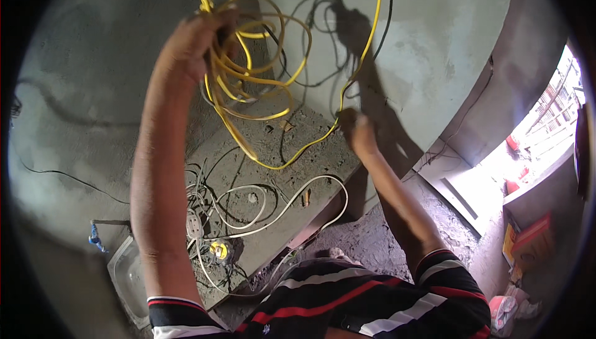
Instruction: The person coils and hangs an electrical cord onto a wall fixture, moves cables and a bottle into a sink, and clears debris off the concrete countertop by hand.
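Observation:
My left hand (200,36), raised at the upper left, grips a loosely coiled yellow cable (251,76) whose loops hang to its right. A yellow knot or bundle of cable sticks up above that hand. From the coil, one strand dips and rises to my right hand (356,129), which is closed around the cable near the wall corner. Beyond the right hand the yellow cable runs up the wall to the top edge. Beside it a dark line runs up, possibly its shadow.
Below the coil, a dusty concrete slab (298,129) bears a white cable (326,177), a white extension socket (193,225), tangled thin wires and a round yellow-and-black object (219,249). A sink basin (132,276) lies lower left; a red box (533,241) stands at right.

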Motion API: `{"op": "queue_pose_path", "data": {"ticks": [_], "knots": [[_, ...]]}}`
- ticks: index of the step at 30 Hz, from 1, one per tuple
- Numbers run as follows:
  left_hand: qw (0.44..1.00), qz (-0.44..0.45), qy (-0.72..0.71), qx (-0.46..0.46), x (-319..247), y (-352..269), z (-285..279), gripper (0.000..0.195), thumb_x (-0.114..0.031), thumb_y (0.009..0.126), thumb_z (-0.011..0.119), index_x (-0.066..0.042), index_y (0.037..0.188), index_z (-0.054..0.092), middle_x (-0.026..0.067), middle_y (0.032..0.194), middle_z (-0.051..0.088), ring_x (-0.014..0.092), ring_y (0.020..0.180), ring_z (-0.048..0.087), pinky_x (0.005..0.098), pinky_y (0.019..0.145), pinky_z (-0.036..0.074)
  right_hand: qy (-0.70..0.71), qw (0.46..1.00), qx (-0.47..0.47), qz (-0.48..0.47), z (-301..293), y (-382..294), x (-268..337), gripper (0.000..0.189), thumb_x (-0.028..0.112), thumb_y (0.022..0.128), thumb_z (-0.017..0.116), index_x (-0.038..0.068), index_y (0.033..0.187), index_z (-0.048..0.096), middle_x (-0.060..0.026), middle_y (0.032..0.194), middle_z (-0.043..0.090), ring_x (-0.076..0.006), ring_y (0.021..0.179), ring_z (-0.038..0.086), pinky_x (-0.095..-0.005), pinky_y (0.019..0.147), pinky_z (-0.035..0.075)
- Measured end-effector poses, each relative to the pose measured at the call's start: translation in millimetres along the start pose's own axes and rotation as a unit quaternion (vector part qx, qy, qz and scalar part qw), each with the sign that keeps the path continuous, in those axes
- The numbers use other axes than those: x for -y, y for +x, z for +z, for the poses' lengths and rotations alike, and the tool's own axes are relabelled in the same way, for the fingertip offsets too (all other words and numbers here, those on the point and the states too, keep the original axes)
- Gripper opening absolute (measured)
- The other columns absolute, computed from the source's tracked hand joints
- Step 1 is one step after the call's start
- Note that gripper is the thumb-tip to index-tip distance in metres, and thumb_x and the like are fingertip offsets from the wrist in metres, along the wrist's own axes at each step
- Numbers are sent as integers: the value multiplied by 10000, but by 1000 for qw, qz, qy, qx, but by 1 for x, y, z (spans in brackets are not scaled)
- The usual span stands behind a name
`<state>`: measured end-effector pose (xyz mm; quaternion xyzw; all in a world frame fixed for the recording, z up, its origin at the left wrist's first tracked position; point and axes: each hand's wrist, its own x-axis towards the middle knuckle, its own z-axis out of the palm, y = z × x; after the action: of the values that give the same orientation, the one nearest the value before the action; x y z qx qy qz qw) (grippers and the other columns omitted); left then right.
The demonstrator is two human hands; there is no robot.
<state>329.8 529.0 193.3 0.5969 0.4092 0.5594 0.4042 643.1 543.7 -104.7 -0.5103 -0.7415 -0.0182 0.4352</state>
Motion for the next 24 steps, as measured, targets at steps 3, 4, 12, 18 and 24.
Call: {"op": "queue_pose_path", "data": {"ticks": [3,4,12,18,24], "knots": [[999,46,27,-6,-28,-2,-19,268,-326,912,796,-88,851,688,-24,628,536,72,524,516,288,501,466,105,943,285,136,70,-35,0,262,195,928,644,69,1152,695,-142,1178,715,-350,1115,674,-469,898,551],[997,69,33,10,-40,-1,-20,288,-357,916,795,-102,842,682,-37,604,500,53,512,486,283,494,453,100,958,259,65,100,-49,-2,344,204,915,663,80,1235,668,-150,1298,657,-361,1216,616,-466,984,515],[987,84,125,-56,-80,-42,-11,376,-427,868,831,-106,798,647,-62,567,437,29,485,421,238,532,394,-22,948,317,6,195,-62,53,525,280,911,707,130,1401,593,-149,1586,458,-369,1444,450,-601,1188,308],[943,83,285,-151,-85,-53,-39,429,-345,802,865,-31,1037,691,-19,686,541,72,530,458,262,550,427,-3,922,386,-18,194,-55,21,294,340,961,638,148,1161,738,-138,1252,705,-319,1244,628,-607,1129,341],[951,36,292,-91,2,-42,-33,395,-173,887,785,0,1201,617,-3,825,595,76,632,528,251,535,455,214,934,250,-137,33,61,119,297,345,998,660,80,1112,729,-164,881,736,-376,807,716,-458,796,532]]}}
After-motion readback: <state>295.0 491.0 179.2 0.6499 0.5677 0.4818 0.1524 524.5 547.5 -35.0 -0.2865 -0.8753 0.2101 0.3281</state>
